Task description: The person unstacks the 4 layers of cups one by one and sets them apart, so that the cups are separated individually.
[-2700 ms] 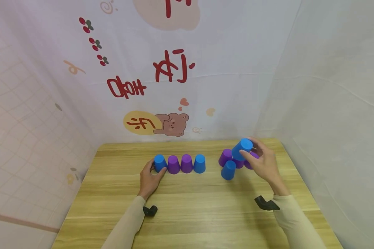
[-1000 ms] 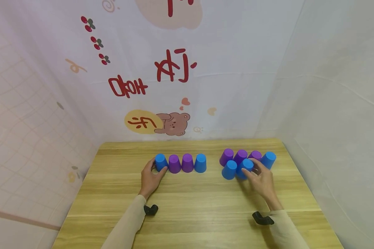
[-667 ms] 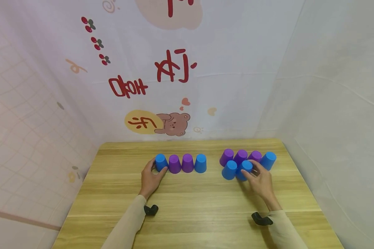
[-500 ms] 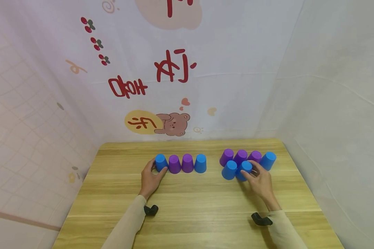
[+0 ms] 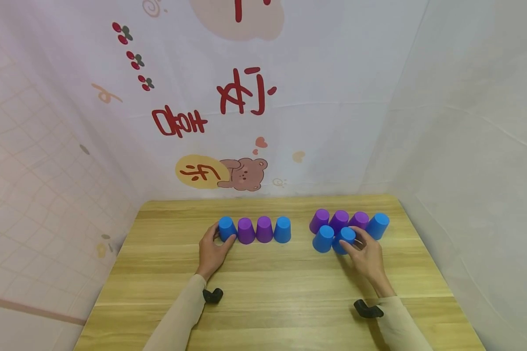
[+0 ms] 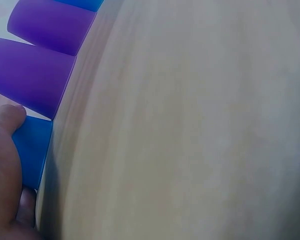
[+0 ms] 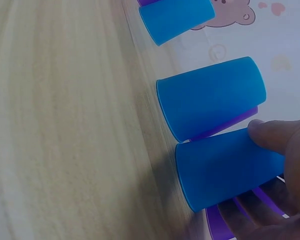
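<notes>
My left hand (image 5: 212,252) holds an upside-down blue cup (image 5: 227,229) at the left end of a row, thumb on its near side. Beside it stand two purple cups (image 5: 246,231) and another blue cup (image 5: 283,230). In the right group, my right hand (image 5: 367,253) grips a blue cup (image 5: 345,240), which stands upside down right next to another front blue cup (image 5: 323,239). The right wrist view shows the thumb (image 7: 275,135) along the side of that gripped cup and the other fingers curled beneath. Behind are three purple cups (image 5: 320,221), partly hidden, and a blue one (image 5: 378,226).
The cups stand toward the back of a wooden table (image 5: 272,297). A white printed cloth (image 5: 329,97) hangs behind it, and more cloth walls the sides. A gap of bare wood lies between the left row and the right group.
The right hand has lowered its blue cup from above the right group to the front, beside the other blue cup. The far-right blue cup has come into view. The left hand stays put.
</notes>
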Demonstrator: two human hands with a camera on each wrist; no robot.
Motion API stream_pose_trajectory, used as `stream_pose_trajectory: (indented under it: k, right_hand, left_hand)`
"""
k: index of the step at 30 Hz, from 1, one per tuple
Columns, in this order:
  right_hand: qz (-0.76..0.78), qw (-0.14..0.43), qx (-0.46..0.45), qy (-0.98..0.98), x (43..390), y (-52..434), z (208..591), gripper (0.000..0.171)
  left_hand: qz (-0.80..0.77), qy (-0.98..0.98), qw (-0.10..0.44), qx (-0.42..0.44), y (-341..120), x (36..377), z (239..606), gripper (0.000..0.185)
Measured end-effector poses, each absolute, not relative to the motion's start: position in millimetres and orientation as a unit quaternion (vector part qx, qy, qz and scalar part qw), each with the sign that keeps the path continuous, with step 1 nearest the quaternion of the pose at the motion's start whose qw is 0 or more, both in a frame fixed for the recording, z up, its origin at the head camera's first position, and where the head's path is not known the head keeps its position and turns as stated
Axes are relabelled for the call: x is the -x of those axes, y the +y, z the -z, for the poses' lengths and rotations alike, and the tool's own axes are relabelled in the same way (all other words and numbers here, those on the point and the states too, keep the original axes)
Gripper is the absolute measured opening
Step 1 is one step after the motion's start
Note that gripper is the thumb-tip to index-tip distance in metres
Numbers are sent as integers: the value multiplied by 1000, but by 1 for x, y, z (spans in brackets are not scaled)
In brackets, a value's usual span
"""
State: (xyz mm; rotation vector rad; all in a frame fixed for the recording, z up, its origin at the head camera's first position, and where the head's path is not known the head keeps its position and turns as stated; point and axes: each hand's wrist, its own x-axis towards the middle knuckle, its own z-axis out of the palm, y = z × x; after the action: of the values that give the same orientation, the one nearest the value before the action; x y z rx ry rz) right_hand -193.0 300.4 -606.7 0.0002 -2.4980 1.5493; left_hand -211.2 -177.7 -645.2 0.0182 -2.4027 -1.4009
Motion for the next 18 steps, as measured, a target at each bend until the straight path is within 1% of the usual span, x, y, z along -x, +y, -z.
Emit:
stream_pose_trajectory:
  k: [6,14,18]
  right_hand:
    - [-521,104,3,-847,192,301,607,55]
    - [-521,97,13,-848,191,300,606,57]
    - [-519,90,13,-850,190,301,607,65]
  left_hand:
    - [504,-849,160,-13,-179,212,645,70]
    - [502,-851,153,-16,-180,212,646,71]
    - [500,-852,155,-15,-180,212,648,71]
